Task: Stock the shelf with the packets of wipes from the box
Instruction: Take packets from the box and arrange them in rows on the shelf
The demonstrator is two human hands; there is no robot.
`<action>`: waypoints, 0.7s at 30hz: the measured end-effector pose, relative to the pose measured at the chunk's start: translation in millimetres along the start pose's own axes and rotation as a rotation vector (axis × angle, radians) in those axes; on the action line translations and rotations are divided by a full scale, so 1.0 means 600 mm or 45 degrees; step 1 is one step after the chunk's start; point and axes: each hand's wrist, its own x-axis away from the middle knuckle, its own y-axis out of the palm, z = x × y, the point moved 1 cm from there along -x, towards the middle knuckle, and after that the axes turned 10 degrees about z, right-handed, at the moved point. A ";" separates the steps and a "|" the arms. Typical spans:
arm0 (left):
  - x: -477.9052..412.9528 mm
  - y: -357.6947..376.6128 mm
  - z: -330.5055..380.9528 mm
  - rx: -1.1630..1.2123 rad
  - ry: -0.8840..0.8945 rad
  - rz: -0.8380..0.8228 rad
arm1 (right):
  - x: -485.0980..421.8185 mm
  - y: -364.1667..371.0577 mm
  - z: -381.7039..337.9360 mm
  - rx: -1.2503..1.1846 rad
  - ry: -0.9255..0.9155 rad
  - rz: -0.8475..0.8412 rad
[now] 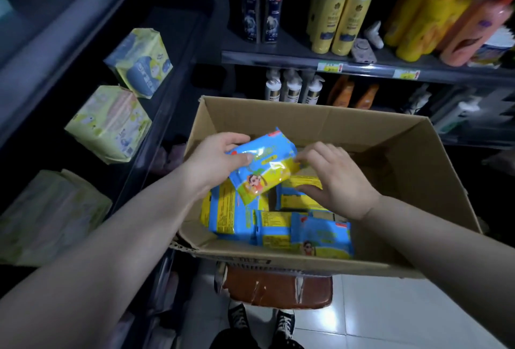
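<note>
over the open box [320,123], my left grip [214,159] holds a blue-and-yellow wipes packet [264,165]; my right grip [331,178] closes on another packet [301,198]. next, i'd judge: carry them left to the shelf [167,103].

Left hand [216,158]: closed on a packet [263,166], thumb laid on top.
Right hand [335,178]: fingers curled, fingertips set against the packet's right end.
Forearms: stretched forward, bare.

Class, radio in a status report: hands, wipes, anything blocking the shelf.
Left hand gripping a wipes packet above the box. Right hand touching its far end. More packets in box. Nothing blocking the way.
</note>
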 end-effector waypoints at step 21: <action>-0.005 -0.014 0.001 -0.377 0.305 0.249 | 0.014 0.054 0.031 -0.039 0.282 -1.122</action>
